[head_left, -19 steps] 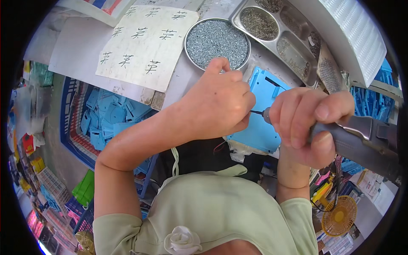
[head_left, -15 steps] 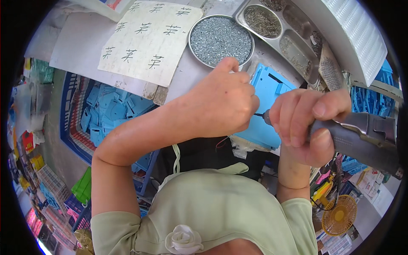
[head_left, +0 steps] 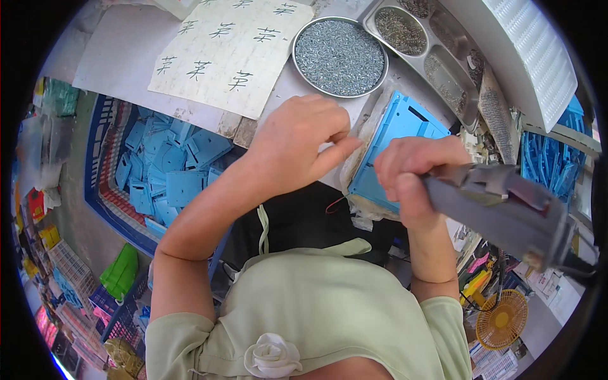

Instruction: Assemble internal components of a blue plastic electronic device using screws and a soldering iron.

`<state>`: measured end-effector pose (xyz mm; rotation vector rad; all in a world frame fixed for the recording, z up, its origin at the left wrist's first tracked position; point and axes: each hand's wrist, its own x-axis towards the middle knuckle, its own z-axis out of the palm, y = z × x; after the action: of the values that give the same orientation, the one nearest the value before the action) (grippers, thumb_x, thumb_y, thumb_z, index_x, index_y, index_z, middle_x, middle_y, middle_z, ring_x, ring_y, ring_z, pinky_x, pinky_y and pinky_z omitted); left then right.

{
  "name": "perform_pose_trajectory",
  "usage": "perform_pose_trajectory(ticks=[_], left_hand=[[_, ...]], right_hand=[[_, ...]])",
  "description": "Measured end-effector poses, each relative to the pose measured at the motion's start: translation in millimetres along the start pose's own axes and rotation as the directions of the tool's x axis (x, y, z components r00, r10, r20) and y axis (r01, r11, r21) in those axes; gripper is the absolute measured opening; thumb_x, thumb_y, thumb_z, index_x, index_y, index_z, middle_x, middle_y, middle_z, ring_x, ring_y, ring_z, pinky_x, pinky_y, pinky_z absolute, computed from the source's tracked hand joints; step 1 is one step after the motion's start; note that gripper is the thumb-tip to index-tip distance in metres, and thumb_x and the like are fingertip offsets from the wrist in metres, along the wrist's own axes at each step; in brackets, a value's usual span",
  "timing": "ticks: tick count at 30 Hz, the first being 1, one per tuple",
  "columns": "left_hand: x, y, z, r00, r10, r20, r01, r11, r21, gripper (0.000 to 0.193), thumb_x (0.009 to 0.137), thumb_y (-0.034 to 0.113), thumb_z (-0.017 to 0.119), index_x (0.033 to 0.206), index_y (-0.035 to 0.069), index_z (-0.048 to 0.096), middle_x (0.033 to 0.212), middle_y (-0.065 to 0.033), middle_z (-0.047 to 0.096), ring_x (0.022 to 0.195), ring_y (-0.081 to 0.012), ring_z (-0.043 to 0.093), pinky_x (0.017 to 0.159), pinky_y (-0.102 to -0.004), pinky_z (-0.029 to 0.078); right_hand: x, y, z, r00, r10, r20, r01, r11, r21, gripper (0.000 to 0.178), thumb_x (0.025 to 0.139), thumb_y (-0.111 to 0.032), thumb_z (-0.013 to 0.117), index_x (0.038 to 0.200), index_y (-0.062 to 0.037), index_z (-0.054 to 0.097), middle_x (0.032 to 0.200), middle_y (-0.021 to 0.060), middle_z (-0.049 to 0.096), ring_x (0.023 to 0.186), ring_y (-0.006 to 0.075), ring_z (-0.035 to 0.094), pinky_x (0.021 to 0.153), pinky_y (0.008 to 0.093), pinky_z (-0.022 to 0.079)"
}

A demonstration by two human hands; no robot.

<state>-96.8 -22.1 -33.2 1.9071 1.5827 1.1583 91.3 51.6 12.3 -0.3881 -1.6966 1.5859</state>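
A grey electric screwdriver (head_left: 500, 212) lies across my right hand (head_left: 415, 174), whose fingers wrap round its front end. That hand is over a light-blue plastic panel (head_left: 368, 171), which rests on a worn pad at the table's near edge and has slots and raised ribs. The screwdriver's tip is hidden behind my fingers. Left of the panel, apart from it, is my left hand (head_left: 304, 139), fingers curled in and thumb pointing toward the panel; whatever it may hold is hidden. Just beyond stands a round metal dish (head_left: 299, 68) full of small silvery screws.
A steel compartment tray (head_left: 421, 47) with small metal parts stands at the far right, beside a white ribbed box (head_left: 532, 57). A sheet of paper (head_left: 218, 54) lies far left. Below left, a blue basket (head_left: 92, 171) holds similar blue parts. A yellow fan (head_left: 501, 320) is lower right.
My left hand has drawn back leftward from the panel and the screwdriver's tip. My right hand has shifted left over the panel with the screwdriver. The view has shifted slightly.
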Motion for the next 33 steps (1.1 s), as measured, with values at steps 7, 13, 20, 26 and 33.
perform_pose_trajectory(ticks=[7, 13, 20, 26, 33], left_hand=[[-12.9, 11.5, 28.2, 0.989, 0.108, -0.099, -0.106, 0.994, 0.025, 0.021, 0.075, 0.007, 0.080, 0.090, 0.010, 0.066, 0.084, -0.0033, 0.066, 0.081, -0.0241, 0.063, 0.083, -0.0407, 0.041], [-12.3, 17.0, 32.6, 0.987, 0.114, -0.115, -0.121, 0.991, -0.050, 0.026, 0.071, 0.004, 0.081, 0.093, 0.011, 0.068, 0.088, -0.0017, 0.070, 0.081, -0.0215, 0.065, 0.087, -0.0399, 0.041], [-16.3, 19.8, 27.4, 0.987, 0.158, 0.001, -0.158, 0.987, 0.022, 0.033, 0.069, 0.003, 0.080, 0.100, 0.010, 0.068, 0.095, -0.0040, 0.070, 0.088, -0.0233, 0.065, 0.091, -0.0405, 0.041], [-14.4, 2.3, -1.3, 0.984, -0.002, -0.177, -0.004, 0.999, -0.038, 0.052, 0.071, -0.003, 0.063, 0.122, 0.006, 0.064, 0.119, -0.0123, 0.065, 0.110, -0.0316, 0.060, 0.101, -0.0421, 0.042], [-21.7, -1.6, 11.8, 0.980, -0.039, -0.197, 0.039, 0.999, -0.001, 0.045, 0.070, -0.005, 0.058, 0.113, 0.005, 0.066, 0.110, -0.0106, 0.067, 0.105, -0.0320, 0.061, 0.097, -0.0411, 0.045]], right_hand=[[5.1, 1.6, -13.7, 0.991, -0.072, 0.116, 0.070, 0.997, 0.022, 0.028, 0.096, -0.019, 0.071, 0.108, -0.0063, 0.049, 0.065, 0.0020, 0.054, 0.052, 0.0138, 0.050, 0.051, 0.0305, 0.044], [17.3, -30.2, -16.7, 0.984, -0.136, 0.116, 0.103, 0.962, 0.254, 0.036, 0.095, -0.029, 0.074, 0.109, -0.0085, 0.049, 0.064, 0.0021, 0.053, 0.053, 0.0147, 0.050, 0.052, 0.0324, 0.044], [3.5, -27.4, -11.9, 0.991, -0.091, 0.096, 0.064, 0.966, 0.252, 0.032, 0.094, -0.024, 0.074, 0.108, -0.0090, 0.049, 0.063, 0.0028, 0.053, 0.053, 0.0159, 0.051, 0.053, 0.0338, 0.045], [-20.6, -21.6, -2.2, 0.998, -0.008, 0.058, -0.006, 0.973, 0.233, 0.023, 0.088, -0.010, 0.075, 0.101, -0.0057, 0.056, 0.065, 0.0058, 0.057, 0.054, 0.0193, 0.055, 0.054, 0.0346, 0.048], [-27.6, -8.9, 17.2, 0.993, -0.106, 0.053, 0.110, 0.990, -0.086, 0.025, 0.088, -0.016, 0.075, 0.091, -0.0081, 0.051, 0.060, 0.0034, 0.056, 0.047, 0.0192, 0.053, 0.050, 0.0328, 0.047]])
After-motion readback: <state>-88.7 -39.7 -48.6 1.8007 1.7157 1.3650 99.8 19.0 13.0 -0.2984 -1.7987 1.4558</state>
